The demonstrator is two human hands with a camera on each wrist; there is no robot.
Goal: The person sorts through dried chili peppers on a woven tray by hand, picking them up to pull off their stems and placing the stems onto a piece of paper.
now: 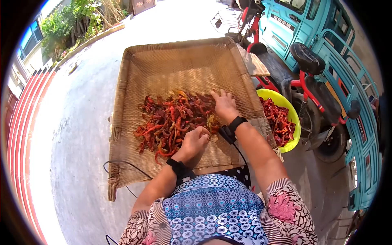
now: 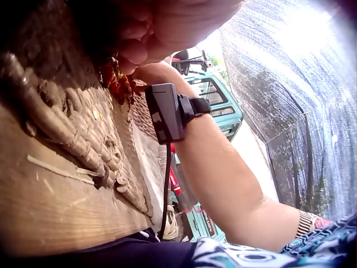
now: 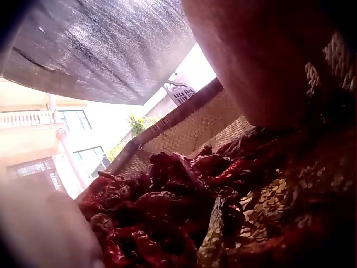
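Note:
A heap of dried red chili peppers (image 1: 169, 122) lies in a shallow woven tray (image 1: 163, 61). My left hand (image 1: 192, 143) is at the near right edge of the heap, fingers curled. In the left wrist view, red chili pieces (image 2: 118, 84) show right beside those fingers; I cannot tell whether they grip one. My right hand (image 1: 225, 107) reaches over the heap's right edge with fingers spread, palm down. Below it are loose yellow seeds (image 1: 213, 122). The right wrist view shows dark red chilies, a pale, wrinkled pepper (image 3: 213, 234) and seeds (image 3: 268, 204) close up.
To the tray's right stands a yellow-green basin (image 1: 297, 122) holding more red chili pieces. Beyond it are a red and black electric bike (image 1: 304, 81) and a turquoise three-wheeled vehicle (image 1: 281, 28). Cables run from both wrist cameras. Red-edged steps (image 1: 24, 134) are at far left.

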